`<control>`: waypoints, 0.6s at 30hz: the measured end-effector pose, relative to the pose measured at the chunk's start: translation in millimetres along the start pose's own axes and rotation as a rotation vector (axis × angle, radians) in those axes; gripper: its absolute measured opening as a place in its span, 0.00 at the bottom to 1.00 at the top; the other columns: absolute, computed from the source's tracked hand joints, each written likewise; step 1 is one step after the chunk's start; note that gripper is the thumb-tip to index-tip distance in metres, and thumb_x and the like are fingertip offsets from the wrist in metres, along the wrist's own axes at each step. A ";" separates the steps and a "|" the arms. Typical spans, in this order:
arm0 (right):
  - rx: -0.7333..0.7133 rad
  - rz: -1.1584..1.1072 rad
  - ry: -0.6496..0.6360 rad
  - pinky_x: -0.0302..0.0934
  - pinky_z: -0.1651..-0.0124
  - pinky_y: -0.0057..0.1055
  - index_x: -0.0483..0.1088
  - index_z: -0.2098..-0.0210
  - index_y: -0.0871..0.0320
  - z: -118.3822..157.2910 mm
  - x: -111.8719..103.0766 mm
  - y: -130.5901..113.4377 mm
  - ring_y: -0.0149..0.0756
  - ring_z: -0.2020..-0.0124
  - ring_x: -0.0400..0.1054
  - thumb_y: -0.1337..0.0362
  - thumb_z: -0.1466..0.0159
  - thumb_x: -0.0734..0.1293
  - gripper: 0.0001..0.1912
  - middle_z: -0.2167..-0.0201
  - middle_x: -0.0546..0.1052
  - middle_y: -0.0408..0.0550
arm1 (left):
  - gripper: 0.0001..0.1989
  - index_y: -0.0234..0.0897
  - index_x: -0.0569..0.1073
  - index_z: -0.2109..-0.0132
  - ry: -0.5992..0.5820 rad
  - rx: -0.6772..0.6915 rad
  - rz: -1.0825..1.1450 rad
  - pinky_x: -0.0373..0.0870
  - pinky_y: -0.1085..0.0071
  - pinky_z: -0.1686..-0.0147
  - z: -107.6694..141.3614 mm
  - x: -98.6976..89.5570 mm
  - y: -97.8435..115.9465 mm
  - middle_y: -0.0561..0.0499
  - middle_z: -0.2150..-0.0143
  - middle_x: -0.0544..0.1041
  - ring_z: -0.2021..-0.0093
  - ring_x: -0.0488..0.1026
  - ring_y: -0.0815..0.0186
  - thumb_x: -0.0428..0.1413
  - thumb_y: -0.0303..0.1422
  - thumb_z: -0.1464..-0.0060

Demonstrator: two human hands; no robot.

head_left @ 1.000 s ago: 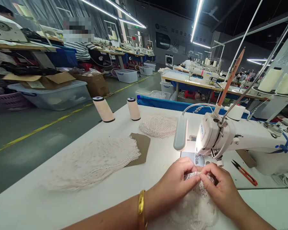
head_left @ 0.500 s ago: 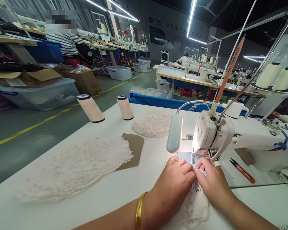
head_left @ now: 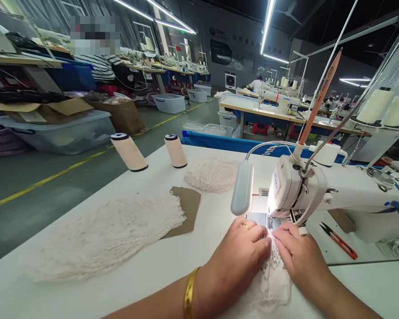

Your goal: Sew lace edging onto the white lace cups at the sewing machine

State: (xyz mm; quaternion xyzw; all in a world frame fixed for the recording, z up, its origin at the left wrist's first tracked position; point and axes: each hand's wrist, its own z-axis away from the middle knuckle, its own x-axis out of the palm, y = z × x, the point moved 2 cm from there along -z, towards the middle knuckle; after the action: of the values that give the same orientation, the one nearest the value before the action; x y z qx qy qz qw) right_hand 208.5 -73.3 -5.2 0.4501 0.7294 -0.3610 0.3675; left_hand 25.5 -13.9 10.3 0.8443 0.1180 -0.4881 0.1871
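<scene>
White lace fabric (head_left: 275,283) lies under the needle area of a white sewing machine (head_left: 286,186) and hangs toward me. My left hand (head_left: 241,257) pinches its left edge, fingers curled, with a gold ring and bangle. On the other side my right hand (head_left: 302,252) grips the lace between thumb and fingers, just in front of the presser foot. The machine's lamp (head_left: 242,188) lights the spot. A large lace pile (head_left: 113,235) rests at the left, partly over a brown card (head_left: 188,210); a smaller lace pile (head_left: 213,176) sits behind.
Two peach thread cones (head_left: 129,153) (head_left: 175,151) stand at the table's back left edge. Red-handled thread snips (head_left: 339,240) lie right of my right hand. A blue cloth (head_left: 219,141) borders the far edge. A person in a striped top (head_left: 99,67) sits across the aisle.
The view has shifted slightly. My right hand's fingers have straightened a little and lie flatter on the lace, and more gathered lace shows between the hands.
</scene>
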 end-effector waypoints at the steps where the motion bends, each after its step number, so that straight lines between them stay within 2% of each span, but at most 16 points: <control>1: 0.001 0.013 0.009 0.59 0.69 0.33 0.77 0.52 0.54 -0.2 0.1 0.9 0.39 0.71 0.70 0.71 0.27 0.58 0.17 0.60 0.80 0.51 | 0.13 0.37 0.74 0.63 -0.003 -0.001 -0.002 0.65 0.59 0.55 -0.5 0.0 -0.2 0.50 0.63 0.78 0.64 0.72 0.61 0.50 0.25 0.30; 3: 0.005 0.037 0.025 0.62 0.67 0.33 0.78 0.52 0.54 -0.5 0.2 2.5 0.42 0.66 0.73 0.71 0.27 0.58 0.17 0.60 0.80 0.52 | 0.12 0.36 0.74 0.63 -0.009 -0.006 -0.007 0.66 0.58 0.55 -1.9 0.1 -0.4 0.50 0.63 0.78 0.64 0.72 0.61 0.49 0.26 0.30; 7: 0.023 0.065 0.033 0.64 0.65 0.34 0.79 0.53 0.52 -1.6 1.2 4.9 0.42 0.66 0.74 0.71 0.29 0.60 0.16 0.59 0.81 0.52 | 0.11 0.37 0.75 0.61 -0.022 -0.017 -0.011 0.66 0.58 0.56 -4.7 -0.1 -0.5 0.49 0.61 0.79 0.62 0.73 0.59 0.50 0.26 0.30; 12: 0.032 0.076 0.059 0.67 0.58 0.38 0.78 0.55 0.51 -2.1 3.4 5.8 0.48 0.58 0.75 0.70 0.28 0.60 0.16 0.55 0.81 0.53 | 0.10 0.37 0.75 0.61 -0.012 -0.022 -0.013 0.66 0.59 0.57 -6.6 -1.9 0.3 0.49 0.61 0.81 0.62 0.73 0.58 0.51 0.25 0.31; 18: 0.037 0.120 0.061 0.68 0.60 0.38 0.79 0.53 0.51 -2.0 5.3 7.4 0.47 0.59 0.75 0.70 0.29 0.60 0.16 0.56 0.81 0.53 | 0.10 0.38 0.75 0.62 -0.002 -0.027 -0.019 0.65 0.60 0.57 -8.2 -1.8 1.9 0.49 0.61 0.81 0.62 0.73 0.59 0.52 0.24 0.33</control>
State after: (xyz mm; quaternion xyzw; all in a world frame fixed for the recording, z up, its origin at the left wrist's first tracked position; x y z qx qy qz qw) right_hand 213.1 -67.1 -10.3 0.5106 0.7051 -0.3377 0.3579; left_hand 31.7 -12.1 16.0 0.8400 0.1324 -0.4892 0.1939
